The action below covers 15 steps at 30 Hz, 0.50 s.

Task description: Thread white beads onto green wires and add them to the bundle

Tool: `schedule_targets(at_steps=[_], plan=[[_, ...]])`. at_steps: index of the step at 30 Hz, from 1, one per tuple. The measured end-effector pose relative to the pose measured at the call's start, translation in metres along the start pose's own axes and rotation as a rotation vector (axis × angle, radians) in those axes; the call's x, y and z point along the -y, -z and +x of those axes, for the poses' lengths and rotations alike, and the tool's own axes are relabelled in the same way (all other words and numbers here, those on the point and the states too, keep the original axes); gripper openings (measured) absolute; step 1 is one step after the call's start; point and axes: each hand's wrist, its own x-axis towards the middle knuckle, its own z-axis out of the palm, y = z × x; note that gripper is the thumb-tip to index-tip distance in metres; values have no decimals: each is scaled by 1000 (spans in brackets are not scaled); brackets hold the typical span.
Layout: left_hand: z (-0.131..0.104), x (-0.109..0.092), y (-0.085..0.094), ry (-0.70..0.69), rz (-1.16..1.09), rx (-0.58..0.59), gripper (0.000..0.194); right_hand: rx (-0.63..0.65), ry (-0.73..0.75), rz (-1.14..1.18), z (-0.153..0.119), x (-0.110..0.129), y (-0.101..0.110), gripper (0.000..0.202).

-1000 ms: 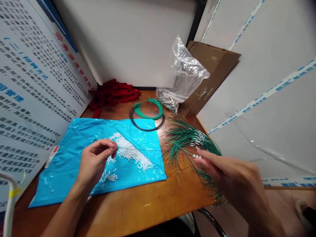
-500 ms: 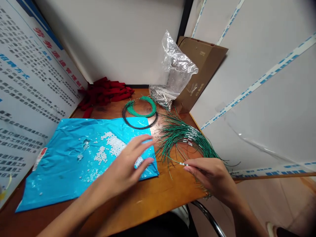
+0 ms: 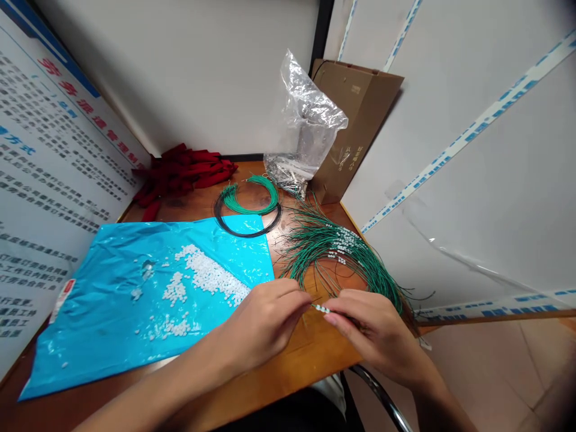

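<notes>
My right hand (image 3: 375,330) pinches a thin green cord, with a few small white beads (image 3: 321,308) showing on it beside the thumb and fingertip. Closed at the other side of these beads, my left hand (image 3: 272,315) grips the cord, its fingertips partly hidden behind the knuckles. Just beyond both hands lies a bundle of green cords (image 3: 303,249), many threaded with white beads (image 3: 346,240). To the left, loose white beads (image 3: 209,273) are spread over a blue plastic bag (image 3: 108,288).
Coils of green cord (image 3: 272,201) and black cord (image 3: 238,233) lie at the back of the wooden table (image 3: 234,393). Behind them stand a clear bag (image 3: 310,132) of metallic pieces and a brown box (image 3: 360,132). Red fabric strips (image 3: 184,168) are heaped at the back left.
My left hand has moved right from above the beads on the blue bag and closed on the cord by my right hand. The view has shifted slightly.
</notes>
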Motion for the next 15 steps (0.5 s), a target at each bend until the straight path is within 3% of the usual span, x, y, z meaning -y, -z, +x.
schedule_targets(at_steps=[4, 10, 15], plan=[[-4, -5, 1, -18, 62, -1, 23, -73, -8, 90, -1, 2, 0, 15], [7, -18, 15, 245, -192, 118, 13, -110, 25, 73, -2, -1, 0, 13], [17, -19, 19, 342, -338, 188, 16, -97, 22, 102, -3, 0, 2, 12]])
